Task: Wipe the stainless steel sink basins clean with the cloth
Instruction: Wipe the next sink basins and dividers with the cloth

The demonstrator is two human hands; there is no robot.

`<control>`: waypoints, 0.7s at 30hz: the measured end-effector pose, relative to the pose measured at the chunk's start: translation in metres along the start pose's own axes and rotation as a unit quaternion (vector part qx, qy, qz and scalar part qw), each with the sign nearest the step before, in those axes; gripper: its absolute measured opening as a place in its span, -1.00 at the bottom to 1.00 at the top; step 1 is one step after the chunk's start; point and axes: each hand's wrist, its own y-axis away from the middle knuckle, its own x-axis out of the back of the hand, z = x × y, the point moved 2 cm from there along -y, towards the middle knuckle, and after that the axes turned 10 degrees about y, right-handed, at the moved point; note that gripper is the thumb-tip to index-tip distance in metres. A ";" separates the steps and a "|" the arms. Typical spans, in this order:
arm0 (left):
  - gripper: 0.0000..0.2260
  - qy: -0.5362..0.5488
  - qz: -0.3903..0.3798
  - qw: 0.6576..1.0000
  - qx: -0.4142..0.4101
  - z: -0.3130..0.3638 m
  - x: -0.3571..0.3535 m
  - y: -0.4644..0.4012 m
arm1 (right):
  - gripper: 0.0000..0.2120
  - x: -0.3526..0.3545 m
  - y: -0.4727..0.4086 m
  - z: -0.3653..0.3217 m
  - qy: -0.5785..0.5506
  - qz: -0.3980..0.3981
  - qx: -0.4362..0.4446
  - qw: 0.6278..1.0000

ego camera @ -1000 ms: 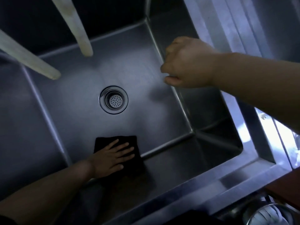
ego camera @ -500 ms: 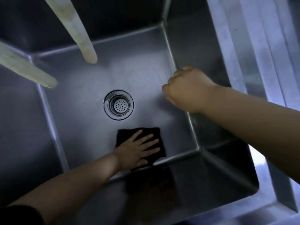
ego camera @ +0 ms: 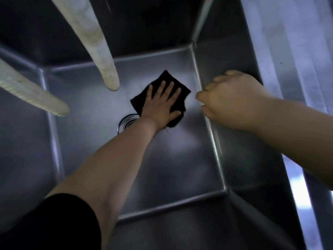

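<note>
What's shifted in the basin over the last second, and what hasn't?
The left hand, fingers flat, has slid the black cloth from the near edge of the basin floor, past the drain, toward the far right corner. The drain is now partly hidden by the forearm. The right hand stays loosely curled, holding nothing, by the right wall; both hoses hang unchanged.

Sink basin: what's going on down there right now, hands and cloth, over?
Left hand flat, pressing black cloth on basin floor beyond drain. Right hand loosely curled, holding nothing. Two pale hoses hang left of the cloth.
</note>
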 end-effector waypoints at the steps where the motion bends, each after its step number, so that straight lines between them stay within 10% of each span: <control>1: -0.35 0.000 0.006 1.000 0.015 -0.012 0.005 0.001 | -0.80 0.001 0.000 0.000 -0.005 0.003 0.006 1.000; 14: -0.40 0.024 0.102 0.977 0.187 -0.093 -0.039 0.162 | -0.74 0.008 -0.005 -0.033 -0.037 -0.051 0.125 0.990; 21: -0.39 -0.029 0.055 0.996 0.062 -0.033 -0.082 0.209 | -0.79 0.018 -0.011 -0.002 -0.038 -0.006 0.108 0.993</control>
